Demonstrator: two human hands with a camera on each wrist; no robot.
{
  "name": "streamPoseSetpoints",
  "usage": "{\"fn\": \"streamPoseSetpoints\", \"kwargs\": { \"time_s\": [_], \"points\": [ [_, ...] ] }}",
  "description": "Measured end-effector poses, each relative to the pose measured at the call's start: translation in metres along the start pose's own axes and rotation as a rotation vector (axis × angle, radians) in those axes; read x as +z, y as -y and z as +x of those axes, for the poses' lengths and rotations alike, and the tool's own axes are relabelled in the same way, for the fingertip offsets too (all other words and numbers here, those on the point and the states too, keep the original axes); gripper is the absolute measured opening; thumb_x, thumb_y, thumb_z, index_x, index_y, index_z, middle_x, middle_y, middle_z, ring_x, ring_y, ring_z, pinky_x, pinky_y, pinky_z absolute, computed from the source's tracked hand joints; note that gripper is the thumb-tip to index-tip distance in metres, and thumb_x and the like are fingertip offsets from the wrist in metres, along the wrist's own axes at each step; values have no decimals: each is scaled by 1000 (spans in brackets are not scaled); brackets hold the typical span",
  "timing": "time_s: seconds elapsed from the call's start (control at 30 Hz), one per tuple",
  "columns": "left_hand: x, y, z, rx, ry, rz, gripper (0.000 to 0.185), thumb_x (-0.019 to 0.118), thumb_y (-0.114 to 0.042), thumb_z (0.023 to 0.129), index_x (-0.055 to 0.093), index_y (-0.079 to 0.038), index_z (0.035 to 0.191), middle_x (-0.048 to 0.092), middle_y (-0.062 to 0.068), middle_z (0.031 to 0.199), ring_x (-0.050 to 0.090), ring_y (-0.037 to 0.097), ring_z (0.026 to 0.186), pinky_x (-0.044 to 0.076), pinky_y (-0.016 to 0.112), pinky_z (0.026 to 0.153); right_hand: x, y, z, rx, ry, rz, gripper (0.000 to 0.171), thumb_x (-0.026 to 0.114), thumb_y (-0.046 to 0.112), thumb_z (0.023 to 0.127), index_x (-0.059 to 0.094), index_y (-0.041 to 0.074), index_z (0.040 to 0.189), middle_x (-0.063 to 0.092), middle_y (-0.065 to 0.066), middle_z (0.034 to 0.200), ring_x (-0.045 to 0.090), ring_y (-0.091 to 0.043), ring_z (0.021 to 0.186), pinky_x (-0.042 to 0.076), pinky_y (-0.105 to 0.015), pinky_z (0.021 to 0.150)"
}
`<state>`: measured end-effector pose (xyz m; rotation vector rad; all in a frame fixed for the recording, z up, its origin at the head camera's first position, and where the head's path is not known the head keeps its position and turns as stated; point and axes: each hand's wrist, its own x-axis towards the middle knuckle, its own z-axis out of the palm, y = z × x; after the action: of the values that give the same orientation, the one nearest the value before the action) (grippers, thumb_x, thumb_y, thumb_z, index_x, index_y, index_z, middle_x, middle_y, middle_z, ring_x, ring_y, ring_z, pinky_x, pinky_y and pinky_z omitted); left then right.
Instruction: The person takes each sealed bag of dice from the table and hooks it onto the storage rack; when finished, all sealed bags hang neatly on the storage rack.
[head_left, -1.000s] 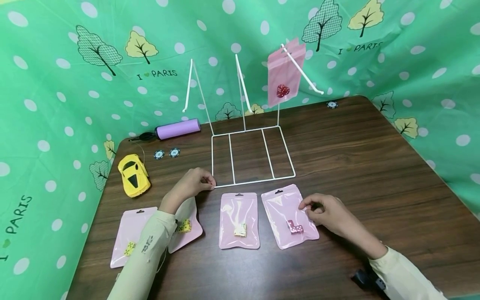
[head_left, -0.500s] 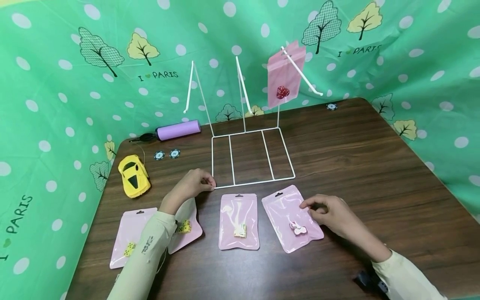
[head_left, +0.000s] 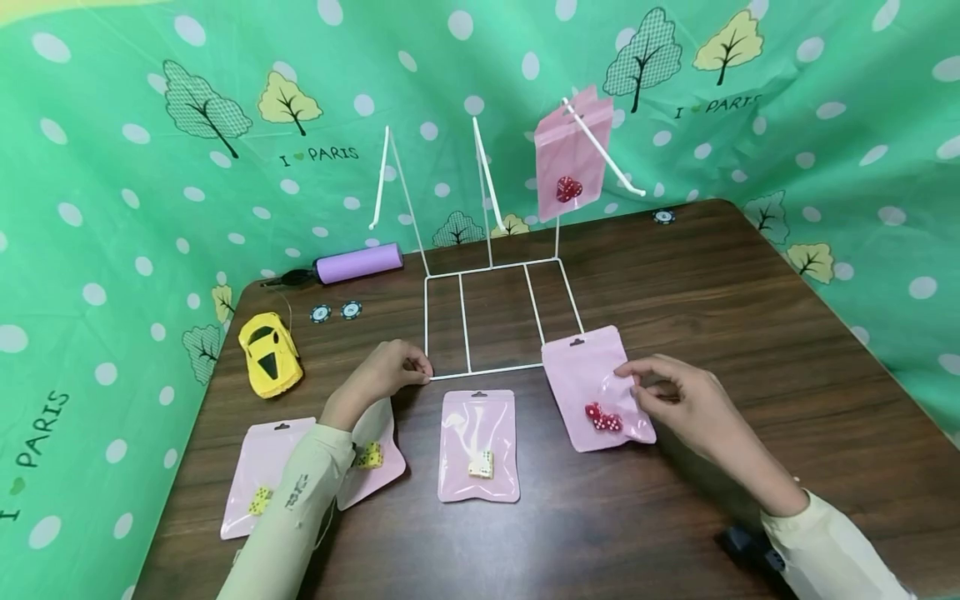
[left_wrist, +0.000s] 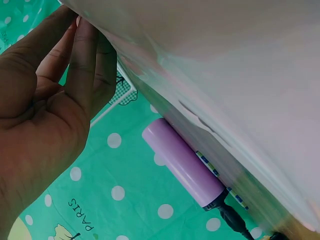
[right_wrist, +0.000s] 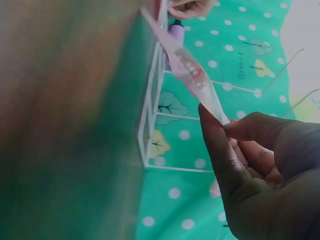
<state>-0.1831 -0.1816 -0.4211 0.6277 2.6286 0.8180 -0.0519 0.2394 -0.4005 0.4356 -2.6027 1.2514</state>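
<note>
My right hand (head_left: 678, 392) pinches the right edge of a pink zip bag (head_left: 581, 367) with red dice (head_left: 603, 418) inside; in the right wrist view the bag (right_wrist: 187, 65) is seen nearly edge-on, tilted up off the table. With thumb and fingertips my left hand (head_left: 386, 369) holds the front left corner of a white wire display rack (head_left: 510, 367). Under the left wrist lies a pink bag (head_left: 378, 475) with yellow dice, partly covered. Left of that sleeve is another bag with yellow dice (head_left: 260, 500). A bag with whitish dice (head_left: 480, 417) lies between the hands.
From the rack's right hook hangs a pink bag with red dice (head_left: 572, 158); its left hook (head_left: 380, 179) and middle hook (head_left: 487, 175) hold nothing. A yellow toy car (head_left: 270, 354), a purple hand pump (head_left: 360, 262) and poker chips (head_left: 351, 310) lie on the left.
The right hand has lifted the bag with red dice off the table and moved it up and to the right, over the rack's front right corner. The left hand stays at the rack.
</note>
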Motion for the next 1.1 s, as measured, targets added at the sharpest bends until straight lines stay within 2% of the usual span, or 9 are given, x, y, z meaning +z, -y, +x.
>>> {"fn": "streamPoseSetpoints", "kwargs": {
  "time_s": [0.2, 0.4, 0.67, 0.87, 1.1],
  "points": [
    [1, -1, 0, -3, -5, 1, 10, 81, -2, 96, 79, -8, 87, 74, -2, 81, 56, 11, 73, 48, 29, 68, -12, 20, 14, -70, -80, 59, 35, 73, -19, 91, 79, 4, 116, 73, -7, 104, 67, 1, 83, 56, -13, 71],
    [1, -1, 1, 3, -13, -3, 10, 81, -2, 96, 79, -7, 88, 73, -2, 81, 55, 10, 73, 48, 29, 67, -20, 45, 27, -137, -104, 173, 39, 70, -22, 92, 77, 2, 121, 70, 0, 108, 70, -7, 83, 58, -16, 73],
    [3, 0, 0, -9, -6, -3, 10, 81, -2, 96, 79, -7, 87, 72, -4, 80, 55, 10, 72, 47, 28, 67, -18, 69, 36, -205, -123, 283, 41, 70, -26, 89, 76, -2, 122, 70, -5, 110, 67, -12, 84, 58, -17, 70],
    [3, 0, 1, -23, -4, -1, 10, 81, -4, 97, 79, -8, 88, 71, -4, 80, 54, 10, 72, 47, 29, 67, -12, 83, 47, -264, -125, 399, 34, 66, -24, 93, 75, -6, 122, 68, -12, 111, 66, -15, 83, 56, -17, 69],
    [3, 1, 1, -8, -13, 12, 11, 82, -4, 96, 78, -9, 86, 70, -5, 78, 54, 10, 72, 47, 28, 67, -4, 96, 64, -288, -135, 416, 34, 67, -21, 94, 75, -5, 123, 68, -12, 110, 66, -17, 82, 56, -18, 68]
  ]
}}
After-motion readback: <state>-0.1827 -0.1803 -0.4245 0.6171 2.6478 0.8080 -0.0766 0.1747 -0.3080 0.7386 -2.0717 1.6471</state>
